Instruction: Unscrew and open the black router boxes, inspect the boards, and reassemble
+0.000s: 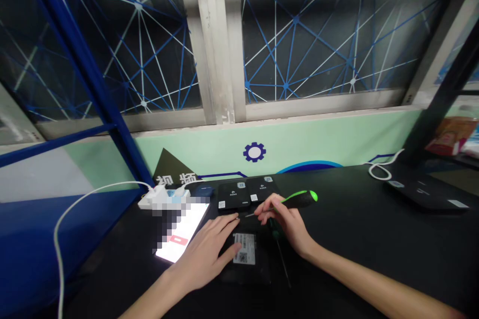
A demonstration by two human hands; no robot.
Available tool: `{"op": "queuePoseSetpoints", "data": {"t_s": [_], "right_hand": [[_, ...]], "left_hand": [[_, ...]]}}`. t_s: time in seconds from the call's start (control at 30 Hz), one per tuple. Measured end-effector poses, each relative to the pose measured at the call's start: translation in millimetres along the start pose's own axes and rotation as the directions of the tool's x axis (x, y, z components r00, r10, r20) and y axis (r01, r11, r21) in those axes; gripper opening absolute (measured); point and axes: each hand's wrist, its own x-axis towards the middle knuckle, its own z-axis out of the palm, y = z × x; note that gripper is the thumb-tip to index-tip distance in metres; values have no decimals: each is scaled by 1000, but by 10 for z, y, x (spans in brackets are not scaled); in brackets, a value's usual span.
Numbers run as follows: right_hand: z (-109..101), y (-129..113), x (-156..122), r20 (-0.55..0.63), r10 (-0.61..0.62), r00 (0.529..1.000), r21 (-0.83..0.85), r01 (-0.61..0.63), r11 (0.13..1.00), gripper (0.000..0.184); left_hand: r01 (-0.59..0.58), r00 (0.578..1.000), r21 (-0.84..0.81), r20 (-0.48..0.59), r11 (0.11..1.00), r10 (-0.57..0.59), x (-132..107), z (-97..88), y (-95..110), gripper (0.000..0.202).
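Observation:
My right hand (280,217) grips a screwdriver with a green and black handle (301,199). Its thin metal shaft points left, with the tip near the upper edge of a flat black device (258,271) that bears a white printed label (245,249). On the left side of that device rests my left hand (211,246), fingers stretched out and thumb beside the label. A second screwdriver (282,259), dark-handled, lies on the table below my right hand, its shaft pointing toward me. Whether the tip touches a screw is too small to tell.
Two black boxes (232,195) lie behind my hands. To the left are a lit phone (179,239) and a white power strip (164,197) with cables. Another flat black device (424,194) lies at the right, near a white cable (379,172). A wall bounds the table's back.

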Motion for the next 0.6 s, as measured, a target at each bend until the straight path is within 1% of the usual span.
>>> {"op": "queuePoseSetpoints", "data": {"t_s": [0.1, 0.2, 0.27, 0.33, 0.4, 0.47, 0.6], "right_hand": [[-15, 8, 16, -13, -11, 1000, -9, 11, 1000, 39], [-27, 13, 23, -15, -22, 1000, -17, 22, 1000, 39], [-31, 9, 24, -16, -34, 999, -26, 34, 999, 39], [-32, 0, 24, -20, -47, 999, -36, 46, 998, 39], [-32, -13, 24, -28, -51, 998, -34, 50, 998, 39], [-31, -27, 20, -36, -45, 998, -15, 44, 999, 39], [-42, -35, 9, -51, -46, 998, 32, 47, 998, 43]], "left_hand": [[-9, 1000, 6, -13, 1000, 9, 1, -4, 15, 49], [-13, 999, -2, -52, 1000, 13, 21, -18, 55, 41], [20, 996, -13, -88, 1000, -21, 37, -25, 73, 34], [86, 990, -24, -106, 996, -88, 49, -33, 74, 28], [152, 985, -35, -79, 988, -154, 52, -46, 63, 26], [179, 983, -53, -25, 982, -181, 51, -64, 55, 26], [142, 989, -100, 48, 985, -138, 43, -86, 58, 27]]}}
